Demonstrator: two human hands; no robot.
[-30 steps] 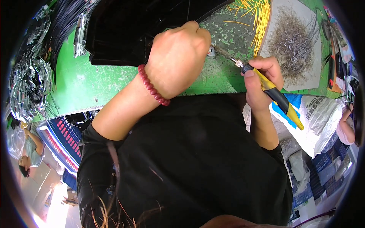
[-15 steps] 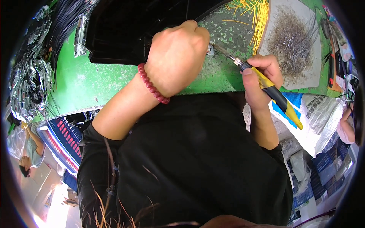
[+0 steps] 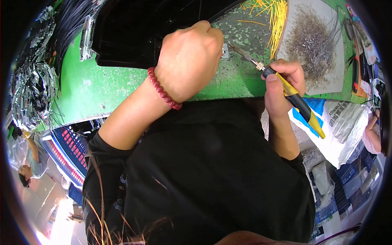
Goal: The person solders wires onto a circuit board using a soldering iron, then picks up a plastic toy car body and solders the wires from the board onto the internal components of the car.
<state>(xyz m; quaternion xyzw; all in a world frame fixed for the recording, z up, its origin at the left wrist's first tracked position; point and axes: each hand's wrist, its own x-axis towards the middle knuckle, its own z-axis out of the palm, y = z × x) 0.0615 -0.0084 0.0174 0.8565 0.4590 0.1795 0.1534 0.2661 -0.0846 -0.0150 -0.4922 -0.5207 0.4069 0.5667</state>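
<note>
My right hand (image 3: pixel 284 83) is closed round a yellow and black soldering iron (image 3: pixel 295 97), its metal tip pointing up and left over the worktable. Just left of that tip, a small silvery part (image 3: pixel 225 51) shows beside my left hand (image 3: pixel 190 61). The back of this hand faces up, with the fingers curled under and hidden. Whatever they pinch, apart from that silvery edge, cannot be made out. A red bead bracelet (image 3: pixel 163 94) circles the left wrist. Behind the left hand lies a large black tray-like piece (image 3: pixel 122 45).
The green worktable (image 3: pixel 118 90) has worn paint. Yellow wires (image 3: pixel 278 26) lie at its far side, beside a grey board (image 3: pixel 332 83) heaped with dark scraps. Silvery parts (image 3: pixel 34 96) and black wires (image 3: pixel 75 24) crowd the left. A white sack (image 3: pixel 347 130) sits below the right edge.
The soldering iron in my right hand has shifted slightly right and its tip is a little farther from the silvery part. My left hand has barely moved, slightly left.
</note>
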